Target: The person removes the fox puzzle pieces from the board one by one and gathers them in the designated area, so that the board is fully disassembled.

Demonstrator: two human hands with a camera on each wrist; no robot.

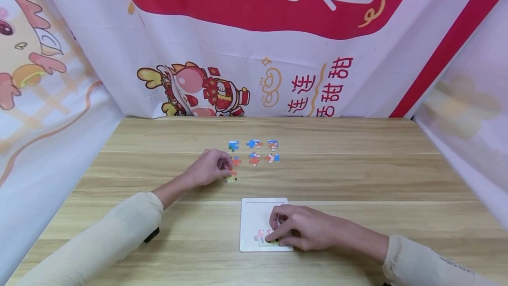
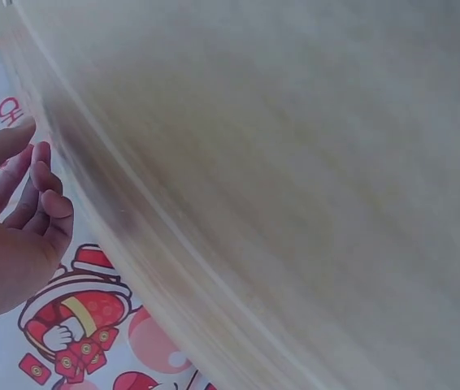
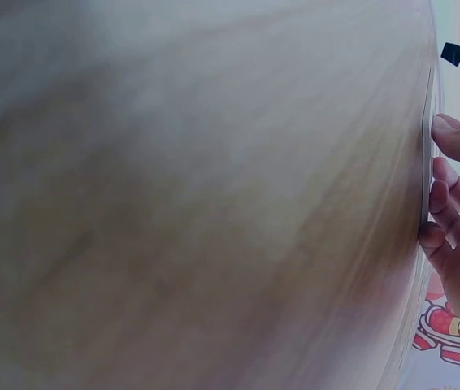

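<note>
My left hand is at the left column of loose jigsaw pieces, its fingertips at a yellow-green and red piece that lies on the table. Its fingers are loosely bent in the left wrist view, and no piece shows between them. Lower down lies a white puzzle tray with a few joined pieces along its bottom edge. Over these my right hand is spread, a fingertip touching a piece and other fingers resting at the tray's right side. The hand hides part of the pieces.
Beyond the left hand, more jigsaw pieces lie in rows, among them a blue and green piece, a fox-face piece and a red and white piece. A printed cloth hangs along the wooden table's back edge.
</note>
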